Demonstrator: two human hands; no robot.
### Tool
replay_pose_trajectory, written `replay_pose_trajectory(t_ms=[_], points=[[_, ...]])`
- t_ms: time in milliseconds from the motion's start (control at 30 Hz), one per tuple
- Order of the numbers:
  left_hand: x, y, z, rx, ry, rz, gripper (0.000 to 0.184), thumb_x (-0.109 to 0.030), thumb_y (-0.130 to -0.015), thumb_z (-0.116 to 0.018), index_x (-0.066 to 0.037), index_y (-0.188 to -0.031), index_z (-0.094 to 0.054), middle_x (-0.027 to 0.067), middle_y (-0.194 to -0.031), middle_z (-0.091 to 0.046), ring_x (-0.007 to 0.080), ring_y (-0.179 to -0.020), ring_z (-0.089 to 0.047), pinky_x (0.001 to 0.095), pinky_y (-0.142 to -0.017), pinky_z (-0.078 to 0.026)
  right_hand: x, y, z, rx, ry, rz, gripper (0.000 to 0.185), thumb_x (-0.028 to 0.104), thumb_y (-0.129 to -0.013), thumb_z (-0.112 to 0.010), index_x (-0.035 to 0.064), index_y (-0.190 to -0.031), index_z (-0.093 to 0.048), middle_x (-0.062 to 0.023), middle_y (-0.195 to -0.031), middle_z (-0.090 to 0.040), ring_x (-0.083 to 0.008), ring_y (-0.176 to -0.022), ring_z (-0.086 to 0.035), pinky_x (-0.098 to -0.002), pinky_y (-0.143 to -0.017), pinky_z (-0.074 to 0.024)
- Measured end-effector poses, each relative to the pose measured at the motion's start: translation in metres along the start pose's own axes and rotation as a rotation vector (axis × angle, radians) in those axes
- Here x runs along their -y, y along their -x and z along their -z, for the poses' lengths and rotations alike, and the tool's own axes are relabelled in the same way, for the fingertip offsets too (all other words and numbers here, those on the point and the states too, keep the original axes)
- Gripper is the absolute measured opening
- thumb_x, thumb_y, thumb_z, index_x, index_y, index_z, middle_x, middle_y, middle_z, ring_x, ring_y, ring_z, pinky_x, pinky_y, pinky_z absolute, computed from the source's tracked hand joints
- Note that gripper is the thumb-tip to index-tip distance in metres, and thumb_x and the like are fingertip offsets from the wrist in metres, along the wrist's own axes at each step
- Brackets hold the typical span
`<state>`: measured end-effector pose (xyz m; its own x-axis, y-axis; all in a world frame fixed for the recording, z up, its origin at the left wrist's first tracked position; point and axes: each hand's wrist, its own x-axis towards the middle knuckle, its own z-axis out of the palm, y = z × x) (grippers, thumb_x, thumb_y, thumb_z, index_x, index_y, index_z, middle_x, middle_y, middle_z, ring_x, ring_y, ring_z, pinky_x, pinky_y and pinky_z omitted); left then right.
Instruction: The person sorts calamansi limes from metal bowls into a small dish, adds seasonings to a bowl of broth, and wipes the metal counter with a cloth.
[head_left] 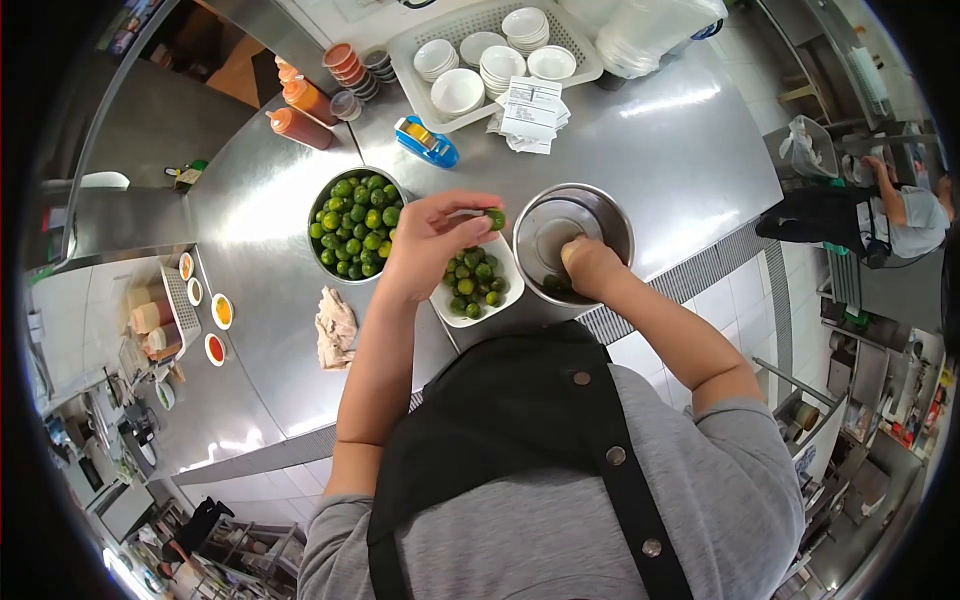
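Note:
My left hand (428,242) pinches a small green lime (495,219) between thumb and fingers, above a white square dish (474,318). More limes (470,284) lie in that dish. Down inside a deep steel pot (624,215), my right hand (592,270) is closed, its fingertips partly hidden; what they hold cannot be made out. Some dark green pieces (556,284) rest at the pot's bottom near this hand. Left of my left hand stands a round steel bowl (314,200) heaped with whole limes (356,225).
A crumpled cloth (336,330) lies on the steel table (265,350). Farther back are a blue tape dispenser (427,142), paper slips (531,112), a basket (405,62) of white bowls and several sauce bottles (300,128). Another person (905,215) stands at the far right.

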<state>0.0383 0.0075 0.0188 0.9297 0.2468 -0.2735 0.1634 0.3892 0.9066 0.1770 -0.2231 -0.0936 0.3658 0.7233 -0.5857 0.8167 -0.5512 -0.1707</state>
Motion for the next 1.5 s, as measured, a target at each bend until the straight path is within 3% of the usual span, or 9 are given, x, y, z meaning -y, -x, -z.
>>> replay_pose_trajectory(t_ms=[200,367,467,600,700,1000,1167,1333,1500], points=[[0.012,0.022,0.023,-0.027,0.323,-0.138,0.031,0.004,-0.090,-0.065,0.005,-0.122,-0.063,0.0197,-0.123,-0.066,0.0298,-0.113,-0.066,0.0409,-0.100,-0.055,-0.002,0.010,0.065,0.112,-0.130,0.001,0.035,0.013,-0.071,-0.081,-0.0032,-0.100,-0.071,-0.0231,-0.105,-0.069,-0.0348,-0.101,-0.069,-0.0390,-0.088,-0.0572],[0.005,0.031,0.021,-0.038,0.313,-0.192,0.031,0.006,-0.087,-0.068,0.003,-0.118,-0.065,0.0189,-0.122,-0.066,0.0272,-0.114,-0.065,0.0407,-0.102,-0.052,-0.014,0.009,0.117,0.200,-0.952,0.469,0.023,0.008,-0.084,-0.072,-0.0003,-0.105,-0.069,-0.0082,-0.106,-0.067,-0.0213,-0.098,-0.070,-0.0353,-0.086,-0.0563],[0.015,0.034,0.032,-0.084,0.229,-0.233,0.031,0.009,-0.086,-0.068,0.003,-0.116,-0.066,0.0173,-0.118,-0.068,0.0273,-0.112,-0.066,0.0394,-0.101,-0.052,0.024,0.009,0.138,0.251,-1.456,0.380,0.025,0.006,-0.095,-0.062,0.0022,-0.119,-0.063,-0.0068,-0.110,-0.065,-0.0177,-0.104,-0.068,-0.0310,-0.089,-0.0568],[0.012,0.057,0.051,-0.468,-0.144,-0.208,0.028,0.008,-0.085,-0.071,0.004,-0.112,-0.069,0.0129,-0.108,-0.071,0.0184,-0.101,-0.069,0.0307,-0.091,-0.055,0.085,-0.031,0.129,0.060,-1.454,0.381,0.023,0.008,-0.097,-0.060,0.0016,-0.118,-0.057,-0.0115,-0.112,-0.062,-0.0215,-0.107,-0.067,-0.0329,-0.090,-0.0572],[0.034,0.077,0.090,-0.711,-0.356,-0.252,0.028,0.009,-0.084,-0.071,0.002,-0.112,-0.070,0.0095,-0.105,-0.072,0.0125,-0.093,-0.067,0.0260,-0.084,-0.055,0.144,-0.048,0.134,-0.465,-0.841,0.602,0.023,0.004,-0.095,-0.057,0.0025,-0.119,-0.055,-0.0136,-0.116,-0.061,-0.0306,-0.118,-0.062,-0.0414,-0.100,-0.0515],[0.066,0.076,0.113,-0.996,-0.770,-0.507,0.036,0.013,-0.081,-0.068,-0.003,-0.113,-0.071,0.0108,-0.110,-0.066,0.0186,-0.095,-0.065,0.0290,-0.076,-0.060,0.209,-0.120,0.097,-0.704,-0.154,0.934,0.050,-0.003,-0.090,-0.049,0.0123,-0.137,-0.050,-0.0131,-0.155,-0.038,-0.0334,-0.144,-0.037,-0.0482,-0.118,-0.0317],[0.069,0.086,0.111,-1.018,-0.813,-0.477,0.040,0.010,-0.080,-0.073,-0.006,-0.116,-0.072,0.0108,-0.105,-0.064,0.0195,-0.093,-0.064,0.0281,-0.067,-0.058,0.151,-0.086,0.138,-0.793,-0.697,0.966,0.036,-0.001,-0.095,-0.051,0.0083,-0.129,-0.059,-0.0128,-0.140,-0.056,-0.0302,-0.132,-0.052,-0.0383,-0.111,-0.0402],[0.066,0.097,0.116,-1.049,-0.960,-0.320,0.039,0.005,-0.080,-0.075,-0.008,-0.118,-0.072,0.0091,-0.105,-0.069,0.0197,-0.090,-0.065,0.0314,-0.076,-0.055,0.042,-0.029,0.156,-0.200,-0.631,0.560,0.016,0.002,-0.087,-0.063,0.0035,-0.102,-0.068,-0.0097,-0.103,-0.064,-0.0223,-0.092,-0.063,-0.0357,-0.086,-0.0509],[0.052,0.101,0.104,-0.995,-0.988,-0.288,0.045,0.004,-0.081,-0.074,-0.008,-0.124,-0.068,0.0095,-0.109,-0.068,0.0215,-0.097,-0.064,0.0343,-0.079,-0.055,-0.005,0.010,0.091,0.160,-0.439,0.257,0.029,-0.001,-0.079,-0.066,0.0066,-0.107,-0.069,-0.0128,-0.111,-0.062,-0.0295,-0.099,-0.063,-0.0386,-0.087,-0.0510]])
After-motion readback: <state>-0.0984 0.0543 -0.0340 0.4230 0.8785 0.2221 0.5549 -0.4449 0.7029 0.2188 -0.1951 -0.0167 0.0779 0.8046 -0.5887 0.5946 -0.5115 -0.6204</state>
